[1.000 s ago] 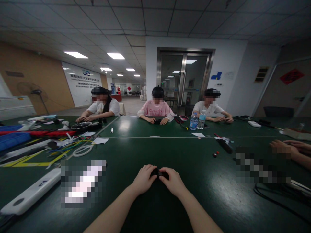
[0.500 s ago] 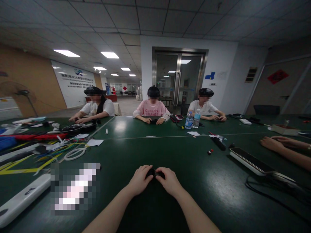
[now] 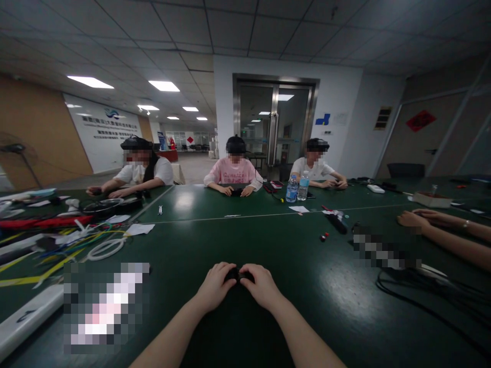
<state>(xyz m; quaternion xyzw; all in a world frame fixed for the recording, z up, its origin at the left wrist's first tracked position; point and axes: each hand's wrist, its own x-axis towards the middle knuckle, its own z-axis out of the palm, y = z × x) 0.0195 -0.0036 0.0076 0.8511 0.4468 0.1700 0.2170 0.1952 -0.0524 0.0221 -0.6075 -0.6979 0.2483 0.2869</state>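
Observation:
Close in front of me, my left hand (image 3: 215, 287) and my right hand (image 3: 261, 289) meet over the green table (image 3: 184, 255). Between them is a small black object (image 3: 240, 276), mostly covered by my fingers. My left fingers and thumb are closed on its left end, and my right fingers and thumb grip its right end. Whether it is one piece or two touching parts I cannot tell, and its kind is too dark to make out.
A white power strip (image 3: 30, 317) and a blurred-out bright device (image 3: 107, 306) lie to my left, behind them a coiled white cable (image 3: 105, 249). Two water bottles (image 3: 297, 189) stand beyond. At right are black cables (image 3: 406, 301) and another person's hands (image 3: 412, 220).
The whole view has shifted slightly, so most things appear farther left. My hands stay together on the black object. The person at far left has moved one hand outward.

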